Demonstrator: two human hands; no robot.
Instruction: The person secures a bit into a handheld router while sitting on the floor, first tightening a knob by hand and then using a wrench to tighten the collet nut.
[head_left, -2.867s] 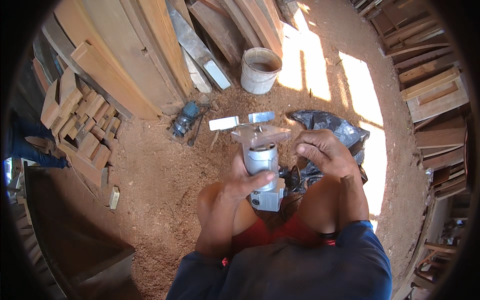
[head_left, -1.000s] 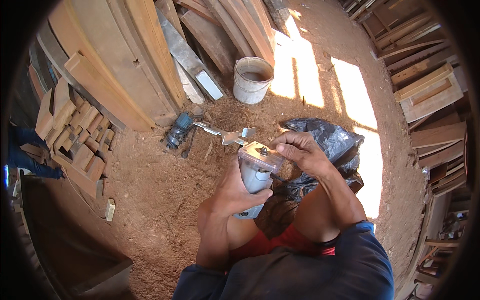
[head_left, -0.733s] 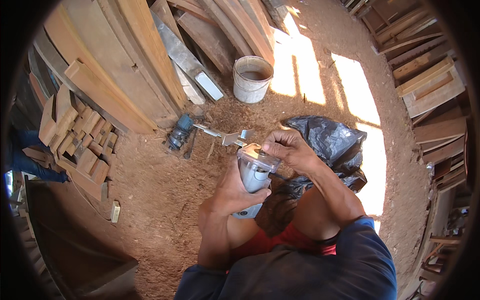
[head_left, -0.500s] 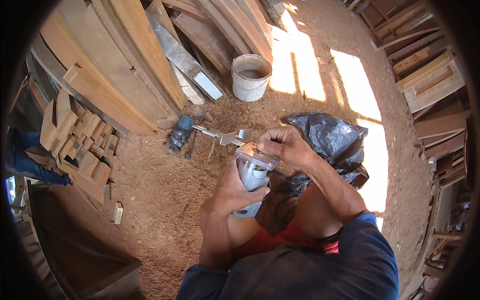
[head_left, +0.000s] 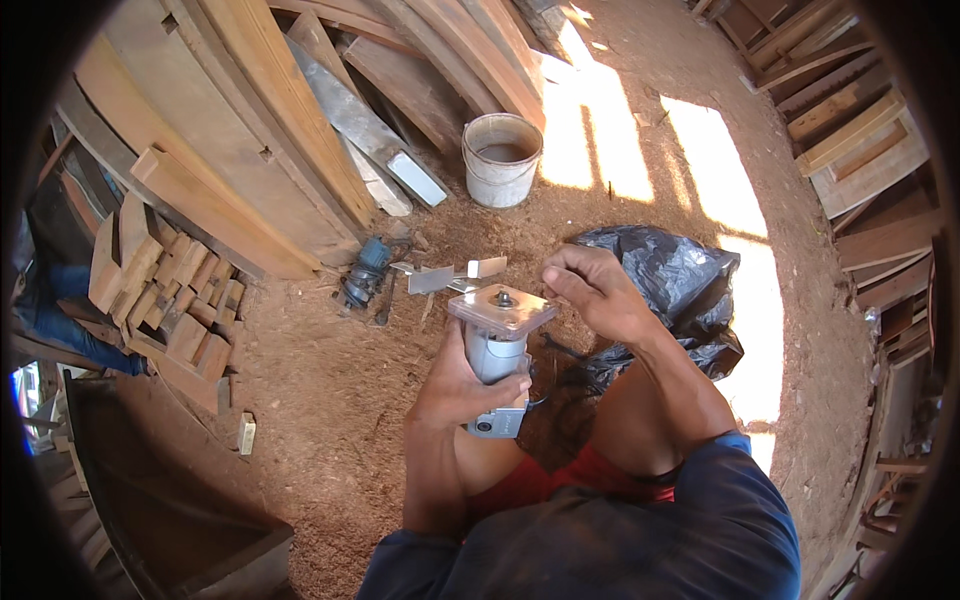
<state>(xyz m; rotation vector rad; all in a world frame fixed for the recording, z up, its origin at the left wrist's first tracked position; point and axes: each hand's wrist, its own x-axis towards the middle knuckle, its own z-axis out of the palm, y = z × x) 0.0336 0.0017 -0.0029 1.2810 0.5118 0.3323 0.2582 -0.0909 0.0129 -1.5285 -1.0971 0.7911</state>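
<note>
A grey power tool (head_left: pixel 494 362) is held upright by the left hand (head_left: pixel 455 384), fingers wrapped around it below a clear square base (head_left: pixel 478 309), nearer than the bucket (head_left: pixel 499 182). At right, the right hand (head_left: pixel 594 290) is pinched narrow; whether anything is held cannot be told.

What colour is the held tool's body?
Silvery grey: the tool body shows best in the head view.

1 whitish bucket (head_left: pixel 499 181) near long planks (head_left: pixel 190 120), stacked wood blocks (head_left: pixel 183 292), 1 crumpled black plastic bag (head_left: pixel 672 272).
</note>
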